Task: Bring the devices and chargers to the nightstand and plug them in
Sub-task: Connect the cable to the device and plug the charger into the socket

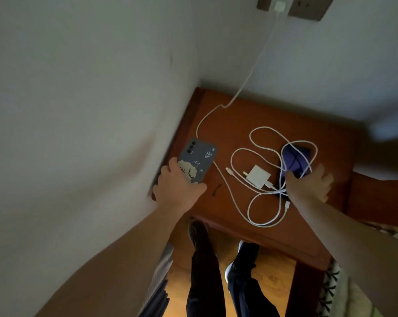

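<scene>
Left hand: the left hand (177, 186) has its grip closed round the near end of the grey phone (199, 159), thumb at the right edge and fingers over the left. The phone lies back-up at the left edge of the table (285, 115).
Right hand: the right hand (310, 181) lies on the near end of the dark phone (296, 161), thumb at its left edge and fingers spread past its right edge. I cannot tell whether this grip pinches the phone or merely rests on it.
Dark phone: it lies flat on the right part of the table, under loops of the loose cable (262, 127).
Wall charger: a white plug (279, 5) sits in the wall socket (303, 8). Its wall cable (248, 75) drops to the table, curves to the grey phone's far edge and shows again at its right side.
Second charger: a white adapter (258, 176) lies unplugged on the table between the two phones.
Connector tips: one tip (229, 170) lies just left of the adapter and another tip (287, 204) lies beside the right wrist. Both look free.
Done: both phones and both chargers are on the table, and one charger is in the wall.
Left, as I judge: the adapter needs a socket and each phone needs a tip. Neither phone looks connected, though the grey phone's port is hidden.
Risk: the cable loops lie tangled over the dark phone, so lifting one may drag the other.
</scene>
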Demonstrator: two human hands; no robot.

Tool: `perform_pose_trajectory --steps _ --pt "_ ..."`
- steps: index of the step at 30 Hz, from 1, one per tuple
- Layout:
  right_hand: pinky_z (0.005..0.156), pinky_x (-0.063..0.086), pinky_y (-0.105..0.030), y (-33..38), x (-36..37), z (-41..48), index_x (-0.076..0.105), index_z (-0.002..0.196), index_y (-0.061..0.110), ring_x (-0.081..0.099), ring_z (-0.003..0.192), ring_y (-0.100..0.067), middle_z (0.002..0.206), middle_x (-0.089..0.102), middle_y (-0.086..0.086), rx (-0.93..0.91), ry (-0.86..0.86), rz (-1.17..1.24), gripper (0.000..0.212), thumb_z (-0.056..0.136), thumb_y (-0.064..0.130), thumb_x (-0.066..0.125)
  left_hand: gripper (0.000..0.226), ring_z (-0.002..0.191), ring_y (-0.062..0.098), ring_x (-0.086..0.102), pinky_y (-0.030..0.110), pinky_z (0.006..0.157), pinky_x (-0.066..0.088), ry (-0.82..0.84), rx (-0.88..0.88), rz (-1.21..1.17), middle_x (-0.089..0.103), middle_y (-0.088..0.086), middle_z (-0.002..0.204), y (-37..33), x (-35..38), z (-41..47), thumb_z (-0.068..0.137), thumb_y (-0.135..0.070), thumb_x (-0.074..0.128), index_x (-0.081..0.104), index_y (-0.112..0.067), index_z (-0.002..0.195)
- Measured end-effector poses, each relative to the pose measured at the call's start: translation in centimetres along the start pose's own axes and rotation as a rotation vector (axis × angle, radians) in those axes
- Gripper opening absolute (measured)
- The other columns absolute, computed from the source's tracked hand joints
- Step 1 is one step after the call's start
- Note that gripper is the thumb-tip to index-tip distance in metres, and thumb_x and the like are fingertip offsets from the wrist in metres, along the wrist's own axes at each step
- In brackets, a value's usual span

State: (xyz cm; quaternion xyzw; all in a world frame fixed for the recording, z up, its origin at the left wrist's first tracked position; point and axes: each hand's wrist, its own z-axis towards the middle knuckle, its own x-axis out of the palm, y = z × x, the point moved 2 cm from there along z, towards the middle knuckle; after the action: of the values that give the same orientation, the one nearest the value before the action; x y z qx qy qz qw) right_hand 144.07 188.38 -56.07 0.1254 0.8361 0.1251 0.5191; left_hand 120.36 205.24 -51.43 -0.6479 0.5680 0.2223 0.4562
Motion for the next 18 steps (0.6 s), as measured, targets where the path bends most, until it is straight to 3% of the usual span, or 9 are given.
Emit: perform_pose_trajectory --steps 3,6,8,10,11,13,18 --pt "0.112 0.022 -0.056 1.3 0.8 -1.9 0.027 0.147 0.012 0.026 0.140 -0.041 0.153 0.026 -0.021 -0.458 -0.139 -0.102 0.082 0.081 0.033 0.071 0.103 0.117 0.032 0.049 0.055 0.096 0.044 0.021 -0.025 -0.054 0.047 0.010 0.128 0.7 1.2 0.3 0.055 -0.052 0.075 0.027 -0.017 0.139" --pt "0.111 0.023 -0.054 3.1 3.0 -4.0 0.039 0.142 0.014 0.032 0.137 -0.041 0.148 0.036 -0.020 -0.790 -0.125 -0.194 0.071 0.080 0.029 0.070 0.102 0.116 0.032 0.049 0.053 0.095 0.044 0.040 -0.045 -0.074 0.046 0.009 0.128 1.1 2.4 0.8 0.056 -0.052 0.076 0.027 -0.017 0.139" --pt "0.097 0.039 -0.053 4.3 4.9 -5.9 0.064 0.118 0.013 0.054 0.116 -0.041 0.123 0.058 -0.019 -1.035 -0.045 -0.204 0.042 0.077 0.016 0.073 0.103 0.115 0.031 0.049 0.054 0.094 0.045 0.064 -0.058 -0.113 0.046 0.009 0.126 1.3 3.2 0.8 0.056 -0.052 0.076 0.026 -0.017 0.139" --pt "0.076 0.048 -0.043 5.0 6.9 -7.3 0.074 0.092 0.011 0.066 0.085 -0.036 0.093 0.069 -0.013 -1.211 0.092 -0.240 0.017 0.075 0.008 0.075 0.104 0.114 0.031 0.050 0.055 0.094 0.046 0.095 -0.068 -0.166 0.045 0.008 0.124 1.5 3.9 0.9 0.054 -0.053 0.074 0.024 -0.018 0.139" --pt "0.069 0.049 -0.040 5.1 7.9 -7.7 0.074 0.091 0.010 0.067 0.078 -0.035 0.089 0.069 -0.011 -1.208 0.185 -0.283 0.013 0.078 0.008 0.072 0.105 0.114 0.031 0.049 0.055 0.094 0.046 0.109 -0.073 -0.189 0.044 0.008 0.124 1.6 4.2 0.9 0.053 -0.053 0.073 0.024 -0.019 0.139" --pt "0.065 0.049 -0.038 5.2 9.4 -7.5 0.070 0.102 0.009 0.066 0.081 -0.036 0.099 0.066 -0.012 -1.099 0.262 -0.363 0.017 0.087 0.012 0.062 0.106 0.113 0.030 0.049 0.054 0.095 0.046 0.121 -0.082 -0.233 0.044 0.008 0.123 1.8 4.6 1.0 0.050 -0.053 0.070 0.024 -0.019 0.139" --pt "0.066 0.051 -0.041 5.4 10.9 -5.7 0.060 0.112 0.007 0.063 0.084 -0.042 0.110 0.055 -0.016 -0.960 0.222 -0.386 0.021 0.093 0.014 0.052 0.099 0.102 0.024 0.055 0.048 0.087 0.053 0.131 -0.141 -0.433 0.051 0.006 0.116 2.7 5.2 1.2 0.048 -0.049 0.070 0.034 -0.014 0.133"
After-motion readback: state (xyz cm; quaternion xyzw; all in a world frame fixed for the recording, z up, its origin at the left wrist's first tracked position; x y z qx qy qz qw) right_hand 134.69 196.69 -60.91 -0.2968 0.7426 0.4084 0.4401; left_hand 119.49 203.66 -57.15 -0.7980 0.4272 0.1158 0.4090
